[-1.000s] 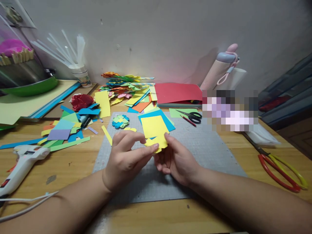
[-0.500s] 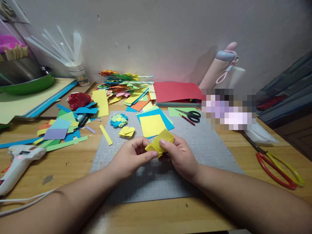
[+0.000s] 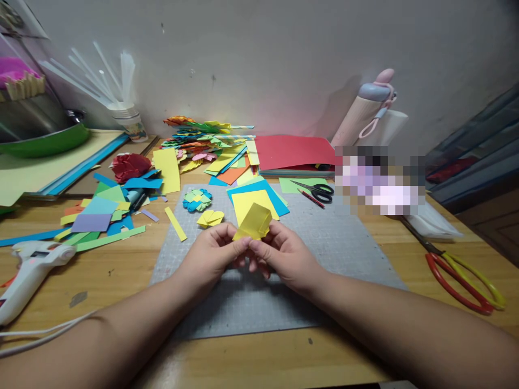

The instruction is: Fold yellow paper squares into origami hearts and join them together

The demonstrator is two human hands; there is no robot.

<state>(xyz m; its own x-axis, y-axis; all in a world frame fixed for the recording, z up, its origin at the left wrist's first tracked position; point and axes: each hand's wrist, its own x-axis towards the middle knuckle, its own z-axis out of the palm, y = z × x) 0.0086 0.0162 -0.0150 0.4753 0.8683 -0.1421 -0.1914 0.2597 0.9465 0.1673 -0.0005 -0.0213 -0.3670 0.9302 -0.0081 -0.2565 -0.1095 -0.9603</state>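
Between both hands, above the grey cutting mat [image 3: 259,313], is a piece of folded yellow paper [image 3: 254,220]. My left hand [image 3: 217,249] pinches its lower left edge, thumb in front. From the other side my right hand [image 3: 288,249] grips the lower right edge, its thumb tip meeting the left thumb. Some fingers are hidden behind the paper. Just beyond it lie a flat yellow sheet [image 3: 243,204] and a blue sheet [image 3: 279,199]. Left of these sit a small folded yellow piece [image 3: 210,219] and a blue-green paper flower [image 3: 197,199].
Black scissors [image 3: 320,191] and a red pencil [image 3: 311,199] lie at the mat's far edge. Large red-and-yellow-handled scissors [image 3: 462,281] are on the right. On the left are a glue gun [image 3: 36,270] with its cable and coloured paper scraps [image 3: 95,222]. A pink bottle [image 3: 360,113] leans against the wall.
The folded yellow paper has been turned and tilted up, and its free end now points away from me. Both thumbs have come together at its lower edge.
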